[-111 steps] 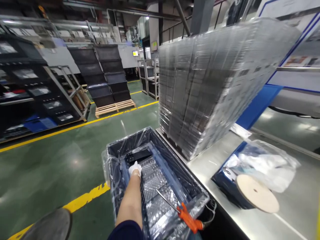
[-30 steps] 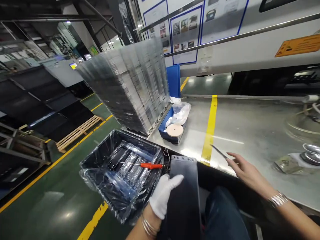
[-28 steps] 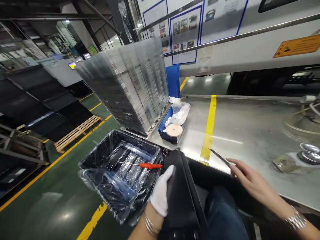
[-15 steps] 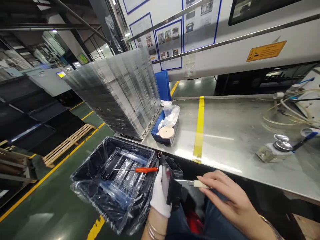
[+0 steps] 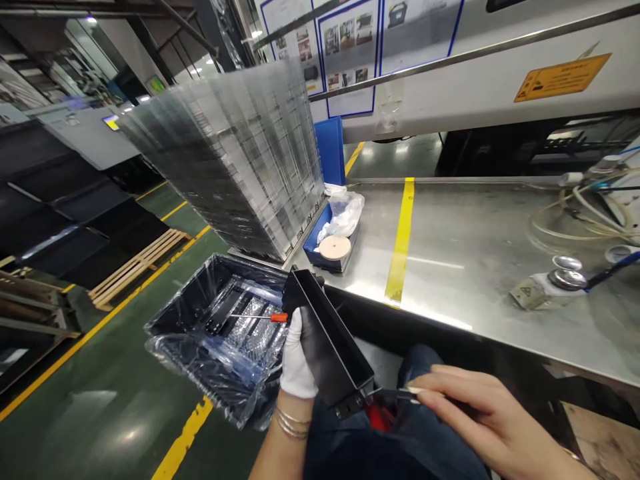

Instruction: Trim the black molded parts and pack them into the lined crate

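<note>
My left hand (image 5: 299, 360), in a white glove, is closed around a long black plastic trough-shaped part (image 5: 325, 353), tilted with its hollow side up. My bare right hand (image 5: 480, 413) pinches the pale handle of a slim blade tool, which looks like a trimming knife (image 5: 397, 393). The blade reaches the near lower end of the black part; whether it touches is hard to tell. Beside my left hand, a screwdriver (image 5: 279, 318) with a red-orange handle lies across the plastic-lined black bin (image 5: 173, 308), its handle end hidden behind the part.
A metal table (image 5: 460, 220) with yellow tape (image 5: 401, 243) runs along the right. On it are a blue box (image 5: 311, 253) with a pale disc (image 5: 335, 248), a dispenser bottle (image 5: 537, 291), and hoses (image 5: 550, 227). A tall stack of clear trays (image 5: 240, 160) stands behind the bin.
My left hand has turned the black part, so its long hollow side now shows. The knife has shifted down to the part's near end. The camera view has tipped slightly lower.
</note>
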`<state>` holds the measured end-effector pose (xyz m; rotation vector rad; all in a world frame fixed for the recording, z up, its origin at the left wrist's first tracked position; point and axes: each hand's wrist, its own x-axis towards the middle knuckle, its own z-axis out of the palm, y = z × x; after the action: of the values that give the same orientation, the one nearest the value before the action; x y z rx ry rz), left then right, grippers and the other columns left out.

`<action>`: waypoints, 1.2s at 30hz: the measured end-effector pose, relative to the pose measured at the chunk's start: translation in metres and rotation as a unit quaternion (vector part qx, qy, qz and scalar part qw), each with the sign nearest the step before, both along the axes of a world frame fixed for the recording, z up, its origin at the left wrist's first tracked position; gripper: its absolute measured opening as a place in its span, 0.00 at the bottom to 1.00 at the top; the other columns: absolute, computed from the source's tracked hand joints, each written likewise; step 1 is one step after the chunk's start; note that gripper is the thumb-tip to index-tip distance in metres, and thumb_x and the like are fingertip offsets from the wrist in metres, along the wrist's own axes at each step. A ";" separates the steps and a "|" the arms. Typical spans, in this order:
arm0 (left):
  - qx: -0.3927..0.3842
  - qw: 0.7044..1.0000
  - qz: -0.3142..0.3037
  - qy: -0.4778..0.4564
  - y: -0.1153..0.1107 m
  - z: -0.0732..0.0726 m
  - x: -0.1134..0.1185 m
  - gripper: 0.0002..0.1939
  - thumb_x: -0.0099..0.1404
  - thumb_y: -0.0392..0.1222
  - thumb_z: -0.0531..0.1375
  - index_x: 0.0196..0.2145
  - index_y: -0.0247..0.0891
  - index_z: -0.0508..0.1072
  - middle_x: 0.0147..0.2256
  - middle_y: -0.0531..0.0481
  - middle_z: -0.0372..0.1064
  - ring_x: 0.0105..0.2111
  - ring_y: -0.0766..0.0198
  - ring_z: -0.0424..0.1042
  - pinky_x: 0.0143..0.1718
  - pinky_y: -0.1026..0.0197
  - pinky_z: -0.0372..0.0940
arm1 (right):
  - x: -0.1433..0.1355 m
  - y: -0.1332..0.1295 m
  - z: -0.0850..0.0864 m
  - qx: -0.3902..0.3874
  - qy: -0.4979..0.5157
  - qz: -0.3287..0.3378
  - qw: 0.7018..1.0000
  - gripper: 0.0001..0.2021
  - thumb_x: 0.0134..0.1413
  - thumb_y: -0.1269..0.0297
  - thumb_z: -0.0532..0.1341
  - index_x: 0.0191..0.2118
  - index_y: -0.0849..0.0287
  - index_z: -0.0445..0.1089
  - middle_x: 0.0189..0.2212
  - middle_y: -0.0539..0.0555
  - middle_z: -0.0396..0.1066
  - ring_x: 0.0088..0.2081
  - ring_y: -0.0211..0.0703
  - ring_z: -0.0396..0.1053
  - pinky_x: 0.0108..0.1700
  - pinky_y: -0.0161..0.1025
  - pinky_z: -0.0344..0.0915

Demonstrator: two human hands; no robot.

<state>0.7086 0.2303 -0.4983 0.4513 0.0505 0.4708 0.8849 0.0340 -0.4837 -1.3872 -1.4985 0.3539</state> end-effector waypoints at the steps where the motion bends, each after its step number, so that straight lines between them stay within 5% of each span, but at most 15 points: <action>1: -0.003 1.000 0.011 -0.002 0.000 0.001 0.000 0.16 0.72 0.47 0.55 0.45 0.39 0.80 0.44 0.53 0.78 0.51 0.63 0.74 0.67 0.63 0.49 | -0.004 0.000 0.000 -0.022 0.004 0.022 1.000 0.14 0.68 0.61 0.55 0.35 0.54 0.77 0.26 0.49 0.75 0.26 0.35 0.73 0.29 0.28 0.69; 9: -0.038 0.981 0.173 0.076 0.004 -0.016 -0.006 0.12 0.69 0.44 0.60 0.45 0.38 0.80 0.44 0.54 0.78 0.45 0.67 0.77 0.61 0.70 0.57 | -0.010 0.008 -0.006 -0.077 0.020 0.090 0.993 0.18 0.69 0.57 0.54 0.30 0.57 0.74 0.23 0.49 0.73 0.25 0.34 0.71 0.29 0.29 0.65; 15: -0.057 0.975 0.183 0.111 0.004 -0.011 -0.005 0.10 0.68 0.44 0.61 0.40 0.39 0.82 0.39 0.54 0.80 0.38 0.66 0.79 0.55 0.69 0.64 | -0.012 0.007 -0.005 -0.084 0.017 0.120 0.989 0.15 0.67 0.58 0.57 0.30 0.55 0.74 0.24 0.47 0.74 0.25 0.33 0.72 0.30 0.27 0.68; 20: -0.127 0.947 0.229 0.186 -0.005 0.018 0.003 0.30 0.74 0.57 0.46 0.34 0.39 0.83 0.29 0.50 0.79 0.26 0.67 0.76 0.32 0.67 0.70 | -0.012 0.006 -0.009 0.039 0.011 -0.039 0.998 0.10 0.66 0.63 0.57 0.45 0.50 0.77 0.33 0.50 0.78 0.35 0.37 0.78 0.37 0.26 0.73; 23: -0.148 0.938 0.254 0.184 -0.007 0.025 0.007 0.39 0.72 0.62 0.38 0.27 0.39 0.81 0.24 0.50 0.76 0.22 0.68 0.73 0.27 0.67 0.67 | -0.021 0.008 -0.013 0.095 -0.012 -0.086 0.992 0.13 0.65 0.65 0.58 0.52 0.50 0.74 0.35 0.52 0.77 0.37 0.37 0.77 0.40 0.26 0.73; 27: -0.172 0.934 0.255 0.183 -0.007 0.027 0.008 0.38 0.72 0.63 0.41 0.20 0.40 0.78 0.20 0.51 0.72 0.20 0.68 0.70 0.26 0.68 0.67 | -0.029 0.011 -0.023 0.121 -0.020 -0.078 0.989 0.14 0.65 0.66 0.58 0.53 0.50 0.74 0.33 0.52 0.75 0.35 0.36 0.76 0.38 0.26 0.72; 30: -0.178 0.932 0.266 0.171 -0.007 0.023 0.005 0.31 0.72 0.60 0.48 0.26 0.40 0.80 0.23 0.52 0.75 0.22 0.70 0.72 0.30 0.70 0.67 | -0.022 0.014 -0.028 0.122 -0.020 -0.131 0.984 0.12 0.64 0.64 0.60 0.50 0.52 0.76 0.33 0.52 0.76 0.34 0.37 0.77 0.37 0.25 0.73; 33: -0.109 0.962 0.212 0.134 -0.009 0.009 0.002 0.16 0.56 0.54 0.69 0.36 0.40 0.82 0.28 0.53 0.77 0.26 0.70 0.73 0.33 0.71 0.68 | -0.012 0.024 -0.027 0.114 -0.001 -0.166 0.980 0.10 0.63 0.63 0.60 0.46 0.52 0.77 0.35 0.52 0.78 0.33 0.37 0.77 0.35 0.24 0.73; 36: -0.038 0.985 0.129 0.110 -0.015 -0.011 0.003 0.17 0.55 0.51 0.71 0.40 0.42 0.81 0.34 0.52 0.79 0.35 0.64 0.76 0.45 0.64 0.69 | -0.012 0.045 -0.019 0.119 0.025 -0.175 0.977 0.09 0.64 0.61 0.60 0.45 0.52 0.76 0.36 0.51 0.79 0.34 0.37 0.78 0.38 0.25 0.73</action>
<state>0.7120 0.2153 -0.5090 0.4216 0.3426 0.6692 0.8730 0.0787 -0.5028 -1.4031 -1.1824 -0.0111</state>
